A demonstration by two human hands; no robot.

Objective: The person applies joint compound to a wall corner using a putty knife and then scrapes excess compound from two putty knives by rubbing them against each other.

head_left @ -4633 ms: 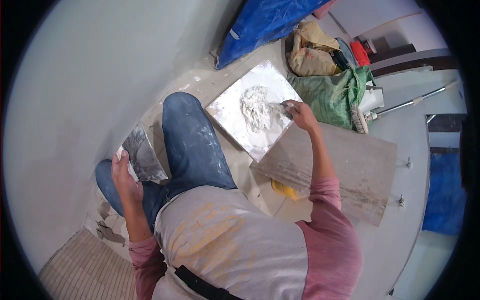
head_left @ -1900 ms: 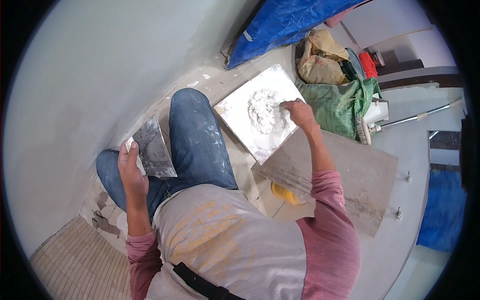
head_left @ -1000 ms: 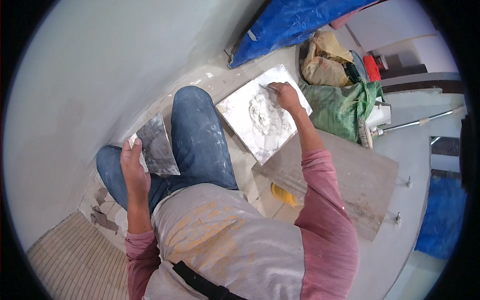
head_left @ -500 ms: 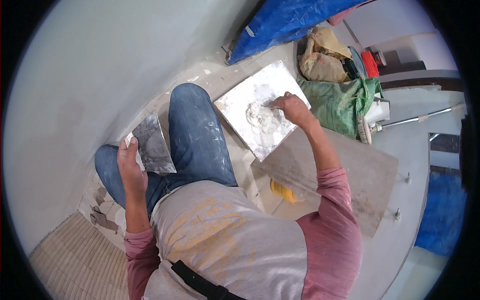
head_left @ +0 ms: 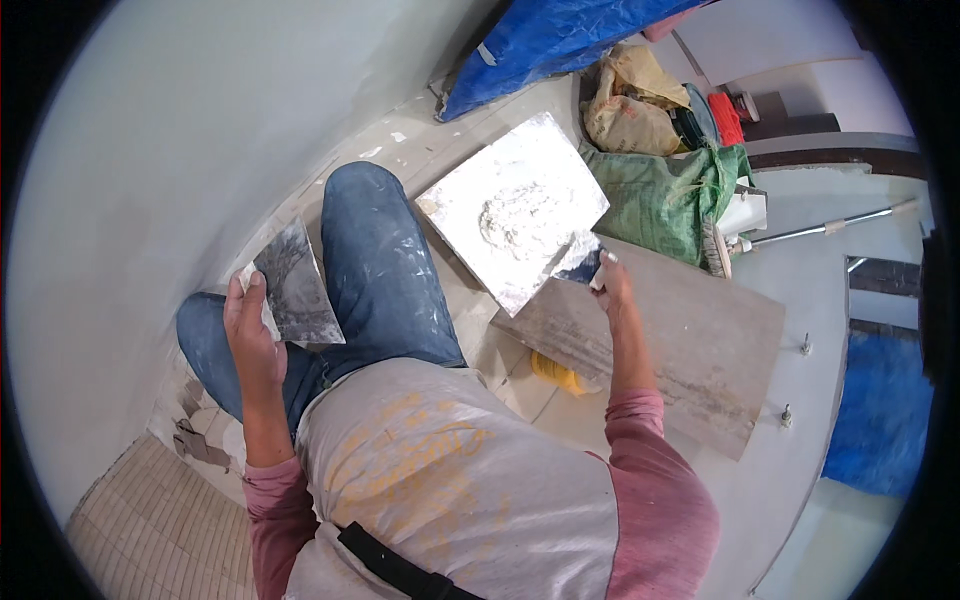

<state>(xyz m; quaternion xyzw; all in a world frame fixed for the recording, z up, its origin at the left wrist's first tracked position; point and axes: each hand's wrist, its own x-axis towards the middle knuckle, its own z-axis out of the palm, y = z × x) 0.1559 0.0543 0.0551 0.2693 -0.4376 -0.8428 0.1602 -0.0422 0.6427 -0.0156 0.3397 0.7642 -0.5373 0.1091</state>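
My left hand (head_left: 255, 335) is closed around the pale grip of a wide putty scraper (head_left: 302, 285). Its grey, smeared metal blade sits over my bent legs. In my right hand (head_left: 618, 292) is a putty knife (head_left: 582, 266), with white putty on its blade. The knife is at the near right edge of a square white board (head_left: 465, 198). A heap of wet white putty (head_left: 522, 215) lies in the middle of that board.
A grey-brown panel (head_left: 690, 340) lies right of the board, with a yellow container (head_left: 556, 372) partly under it. Beyond are a green sack (head_left: 650, 200), a beige bag (head_left: 630, 125) and a blue tarp (head_left: 550, 50). A pale wall (head_left: 180, 130) rises close on my left.
My right hand has drawn back from the putty heap toward me, bringing the loaded knife to the board's edge. My left hand keeps its hold on the scraper.
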